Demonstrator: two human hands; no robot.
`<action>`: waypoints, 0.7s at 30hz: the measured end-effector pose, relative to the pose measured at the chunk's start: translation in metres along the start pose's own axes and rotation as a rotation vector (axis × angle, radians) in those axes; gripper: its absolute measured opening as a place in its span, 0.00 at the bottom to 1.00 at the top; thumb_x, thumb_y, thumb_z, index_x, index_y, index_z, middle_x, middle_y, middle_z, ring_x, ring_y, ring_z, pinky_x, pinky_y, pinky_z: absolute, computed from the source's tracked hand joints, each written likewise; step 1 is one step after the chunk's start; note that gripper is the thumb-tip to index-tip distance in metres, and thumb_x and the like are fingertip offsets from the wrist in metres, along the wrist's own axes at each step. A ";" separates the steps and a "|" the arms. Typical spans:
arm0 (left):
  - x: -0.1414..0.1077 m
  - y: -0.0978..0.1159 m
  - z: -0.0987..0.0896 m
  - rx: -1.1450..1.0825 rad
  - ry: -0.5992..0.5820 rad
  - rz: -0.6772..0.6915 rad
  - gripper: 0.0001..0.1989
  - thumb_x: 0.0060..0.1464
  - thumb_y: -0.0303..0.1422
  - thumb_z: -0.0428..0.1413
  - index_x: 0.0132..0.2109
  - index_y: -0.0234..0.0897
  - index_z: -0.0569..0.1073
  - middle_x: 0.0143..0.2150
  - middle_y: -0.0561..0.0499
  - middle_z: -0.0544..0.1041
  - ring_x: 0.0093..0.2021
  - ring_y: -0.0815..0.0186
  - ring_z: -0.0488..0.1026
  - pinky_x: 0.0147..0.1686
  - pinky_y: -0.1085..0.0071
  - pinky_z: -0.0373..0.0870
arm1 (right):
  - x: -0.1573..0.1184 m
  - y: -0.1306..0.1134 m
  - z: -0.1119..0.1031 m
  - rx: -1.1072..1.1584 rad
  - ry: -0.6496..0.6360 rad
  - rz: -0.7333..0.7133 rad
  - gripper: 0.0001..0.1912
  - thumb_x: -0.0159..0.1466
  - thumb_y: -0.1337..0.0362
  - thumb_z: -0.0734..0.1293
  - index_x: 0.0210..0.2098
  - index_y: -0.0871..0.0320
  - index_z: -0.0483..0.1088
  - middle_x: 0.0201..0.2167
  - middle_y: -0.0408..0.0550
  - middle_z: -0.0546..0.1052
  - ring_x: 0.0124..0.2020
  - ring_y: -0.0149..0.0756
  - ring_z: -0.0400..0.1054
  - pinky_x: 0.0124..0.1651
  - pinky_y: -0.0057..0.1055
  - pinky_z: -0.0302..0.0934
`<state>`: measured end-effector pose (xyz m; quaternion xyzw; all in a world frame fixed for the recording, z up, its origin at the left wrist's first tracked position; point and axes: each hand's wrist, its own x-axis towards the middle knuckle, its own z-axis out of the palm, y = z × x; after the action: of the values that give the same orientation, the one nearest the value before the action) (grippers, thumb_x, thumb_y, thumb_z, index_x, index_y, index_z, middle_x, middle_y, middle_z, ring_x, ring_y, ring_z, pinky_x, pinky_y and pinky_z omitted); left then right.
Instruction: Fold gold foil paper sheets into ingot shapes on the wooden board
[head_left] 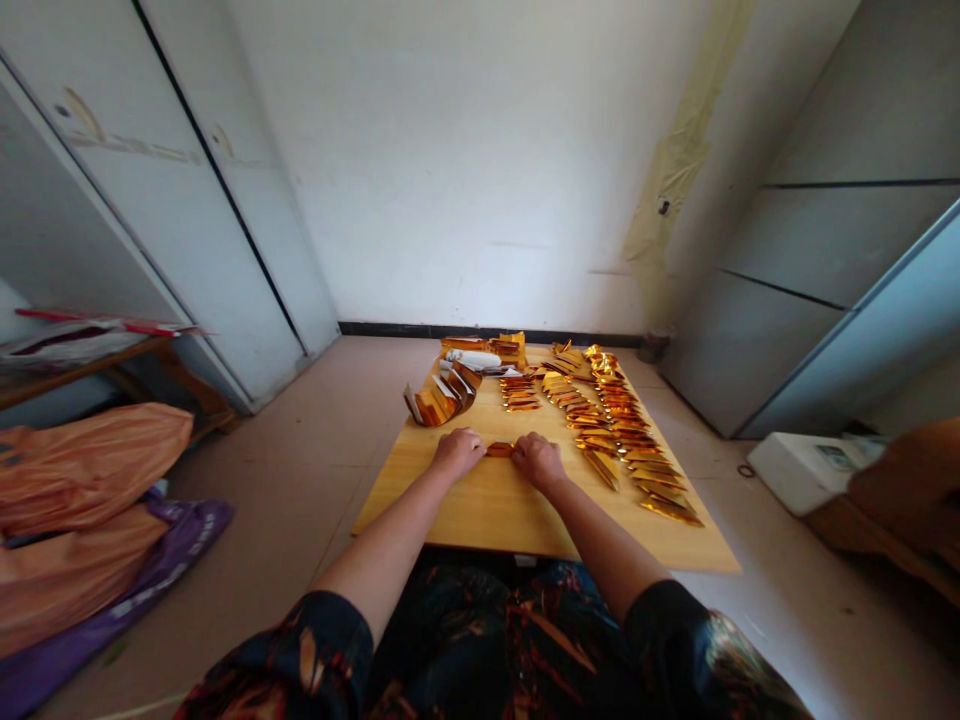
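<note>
Between my two hands lies a small folded strip of gold foil paper (500, 450), low over the wooden table (480, 510). My left hand (459, 452) is closed on its left end, and my right hand (538, 460) is closed on its right end. Just beyond my left hand, a curved stack of gold foil sheets (444, 398) rests near the table's left edge. To the right of my right hand, folded gold foil pieces (600, 467) run in overlapping rows, with another row (628, 420) beside them. A shorter row of folded pieces (520, 393) sits straight ahead.
At the table's far side are a white plastic-wrapped bundle (472, 359) and more gold foil (513, 347). A white wall stands behind. Cabinets (187, 180) and orange bags (90, 470) are at left; a grey refrigerator (795, 270) and a white box (806, 468) are at right.
</note>
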<state>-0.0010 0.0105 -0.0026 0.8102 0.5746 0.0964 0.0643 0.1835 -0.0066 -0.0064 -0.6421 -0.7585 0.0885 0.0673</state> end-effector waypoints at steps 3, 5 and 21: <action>-0.002 0.003 -0.002 0.011 -0.001 -0.027 0.11 0.55 0.34 0.50 0.32 0.40 0.77 0.36 0.51 0.76 0.38 0.66 0.71 0.33 0.73 0.61 | 0.000 0.000 0.000 -0.013 -0.006 -0.003 0.11 0.64 0.61 0.58 0.40 0.54 0.71 0.42 0.49 0.72 0.45 0.37 0.64 0.42 0.30 0.51; -0.005 0.004 -0.003 0.007 0.009 -0.034 0.10 0.55 0.35 0.51 0.31 0.40 0.77 0.37 0.51 0.76 0.39 0.66 0.70 0.33 0.73 0.61 | 0.000 0.000 0.000 -0.018 0.006 -0.008 0.11 0.64 0.60 0.58 0.41 0.54 0.70 0.42 0.49 0.71 0.46 0.37 0.64 0.42 0.30 0.51; 0.008 0.016 -0.019 0.013 -0.168 -0.213 0.09 0.50 0.36 0.53 0.34 0.42 0.78 0.41 0.51 0.78 0.40 0.65 0.73 0.32 0.74 0.63 | 0.004 -0.010 -0.013 0.037 -0.070 0.169 0.11 0.62 0.61 0.61 0.40 0.54 0.73 0.44 0.51 0.73 0.46 0.40 0.67 0.43 0.33 0.56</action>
<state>0.0122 0.0126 0.0200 0.7501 0.6506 0.0172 0.1170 0.1760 -0.0038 0.0085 -0.6989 -0.7018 0.1301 0.0449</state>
